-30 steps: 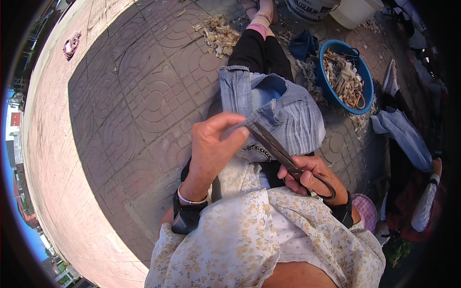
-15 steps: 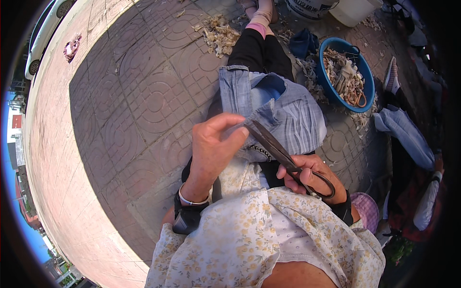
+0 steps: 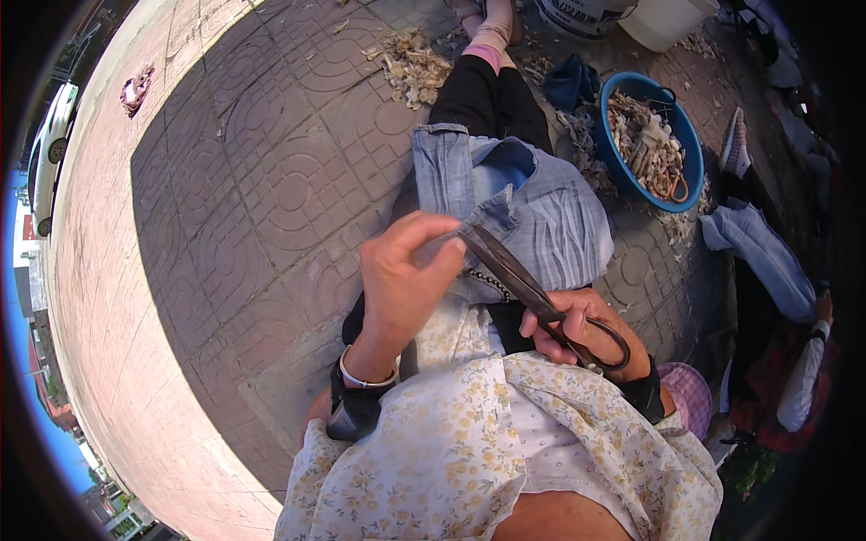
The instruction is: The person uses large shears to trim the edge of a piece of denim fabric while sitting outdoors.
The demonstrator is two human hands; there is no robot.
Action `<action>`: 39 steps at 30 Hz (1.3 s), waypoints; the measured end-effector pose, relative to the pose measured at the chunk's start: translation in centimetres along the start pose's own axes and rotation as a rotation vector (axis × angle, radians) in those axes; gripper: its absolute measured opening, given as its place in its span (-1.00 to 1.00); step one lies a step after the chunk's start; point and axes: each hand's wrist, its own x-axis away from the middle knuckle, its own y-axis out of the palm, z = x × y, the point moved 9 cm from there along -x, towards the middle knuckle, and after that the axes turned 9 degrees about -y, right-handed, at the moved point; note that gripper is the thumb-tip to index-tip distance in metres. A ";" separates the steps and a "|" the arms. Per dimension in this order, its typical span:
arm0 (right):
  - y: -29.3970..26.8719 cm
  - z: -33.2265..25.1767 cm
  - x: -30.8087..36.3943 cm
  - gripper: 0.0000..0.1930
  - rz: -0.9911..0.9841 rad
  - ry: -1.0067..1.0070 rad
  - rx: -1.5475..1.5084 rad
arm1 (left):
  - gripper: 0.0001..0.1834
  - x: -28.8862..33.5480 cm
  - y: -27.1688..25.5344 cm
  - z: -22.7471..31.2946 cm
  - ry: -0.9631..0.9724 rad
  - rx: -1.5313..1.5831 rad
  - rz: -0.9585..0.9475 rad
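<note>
My right hand (image 3: 586,329) grips a pair of dark metal scissors (image 3: 510,269), fingers wrapped round the looped handles. The blades lie nearly together and point up and left. At their tips, my left hand (image 3: 401,270) is closed in a pinch of thumb and forefinger. Whatever sits in that pinch is too small to make out. Beneath both hands, a piece of faded blue denim (image 3: 559,212) is spread across my lap. A string of dark beads (image 3: 487,283) shows below the blades.
Right of my legs stands a blue basin (image 3: 616,162) heaped with pale scraps (image 3: 645,135). More scraps (image 3: 413,68) lie on the paving beyond my knees. White buckets (image 3: 663,22) stand at the far right. Another person's denim-covered leg (image 3: 762,257) is to the right.
The scissor blades have drawn closer together. Both hands stay almost in place. At the far left, the white car has moved nearer along the road.
</note>
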 end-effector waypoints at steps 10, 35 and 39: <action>-1.4 -0.1 -0.5 -0.52 0.040 -0.102 0.379 | -0.90 0.0 0.6 0.3 0.003 -0.025 -0.034; -0.5 -1.6 -0.4 -0.65 0.112 -0.223 0.700 | -0.87 0.4 0.5 0.7 -0.102 0.004 -0.011; 0.1 -2.1 -0.6 -0.65 0.114 -0.320 0.710 | -0.86 1.6 3.2 -0.3 -0.109 -0.066 -0.259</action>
